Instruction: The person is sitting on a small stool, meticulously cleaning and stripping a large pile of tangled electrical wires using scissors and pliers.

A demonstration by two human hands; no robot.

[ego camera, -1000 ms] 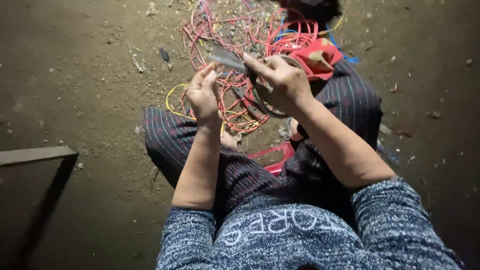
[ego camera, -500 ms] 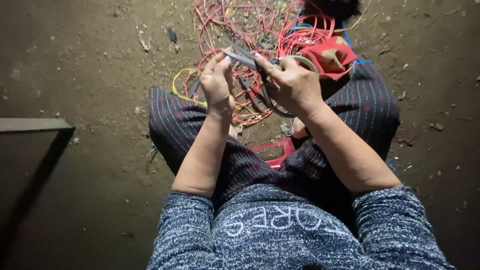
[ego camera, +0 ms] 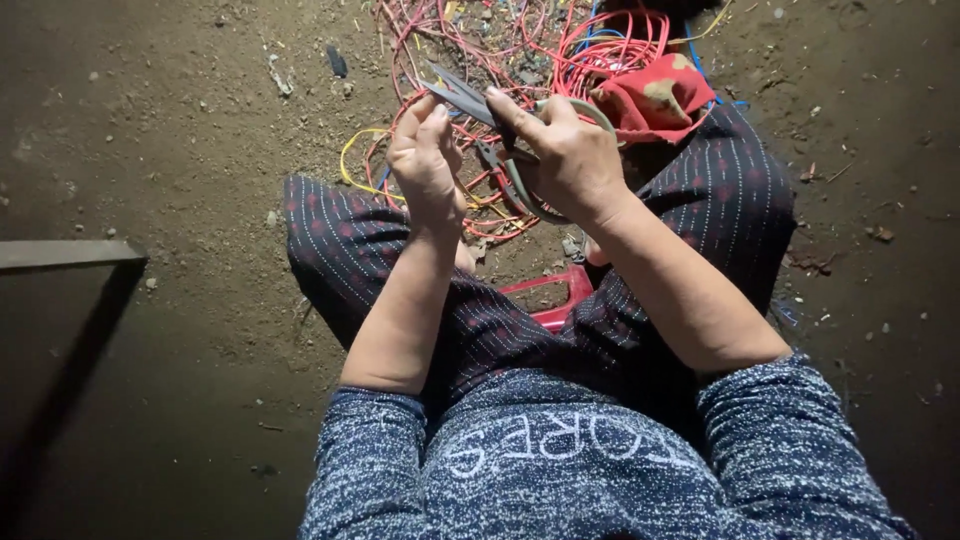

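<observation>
1. Sitting on the dirt floor (ego camera: pixel 150 150), the person faces a tangle of red, yellow and blue wires (ego camera: pixel 500 60) at twelve o'clock.
2. A red cloth (ego camera: pixel 650 100) lies at one o'clock on the striped trouser knee (ego camera: pixel 730 190).
3. The right hand (ego camera: pixel 565 160) is wrapped around grey spring shears (ego camera: pixel 465 98), blades pointing to ten o'clock.
4. The left hand (ego camera: pixel 425 165) is closed, seemingly pinching a thin wire by the blades; I cannot tell exactly.
5. Judging by this, stripping or cutting is under way; the blades need a careful, light squeeze.

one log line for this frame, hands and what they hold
left hand: pinching wire | right hand: gripping grey shears | wire tangle: on dirt floor ahead | red cloth: on knee
</observation>
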